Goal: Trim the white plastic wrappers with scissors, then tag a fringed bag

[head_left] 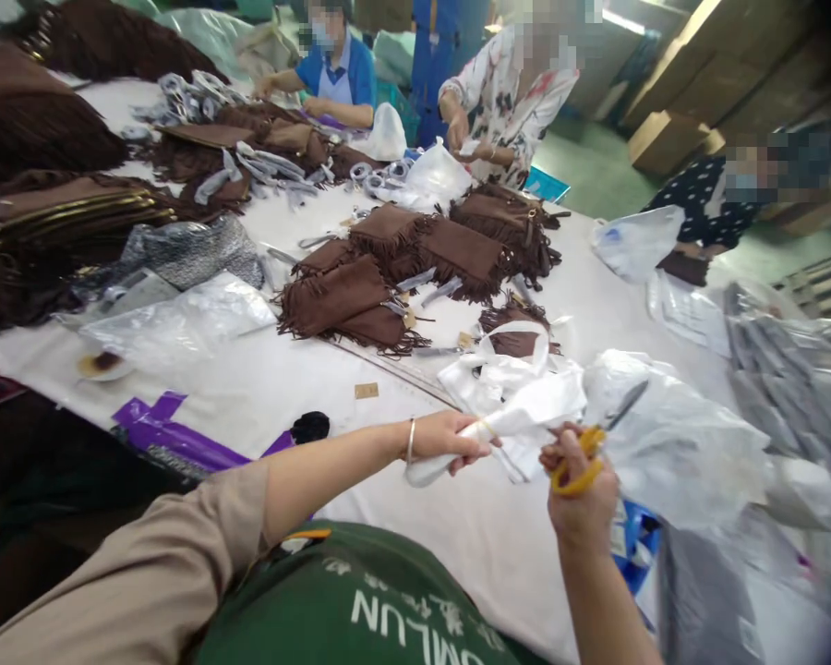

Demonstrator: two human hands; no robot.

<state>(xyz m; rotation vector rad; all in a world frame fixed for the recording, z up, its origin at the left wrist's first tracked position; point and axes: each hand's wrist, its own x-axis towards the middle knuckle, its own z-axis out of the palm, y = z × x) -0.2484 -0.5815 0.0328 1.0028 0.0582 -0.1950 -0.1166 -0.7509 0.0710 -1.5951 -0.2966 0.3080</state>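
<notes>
My left hand [457, 441] is closed around a bunched white bundle [533, 406], which looks like bags or straps and has a thin yellowish band near my fingers. In my right hand [582, 485] are scissors with yellow handles [576, 473], their blades pointing up and to the right, away from the bundle. White loops of strap stick up beyond the bundle. Just past them lies a small brown fringed pouch [516, 328]. Crumpled clear plastic [671, 434] spreads to the right of the scissors.
Brown fringed pouches [388, 268] cover the table's middle, with larger brown piles [34, 120] at the left. Purple tape [180, 439] lies along the near edge. Grey plastic packets [796, 369] are at the right. Three people work across the table.
</notes>
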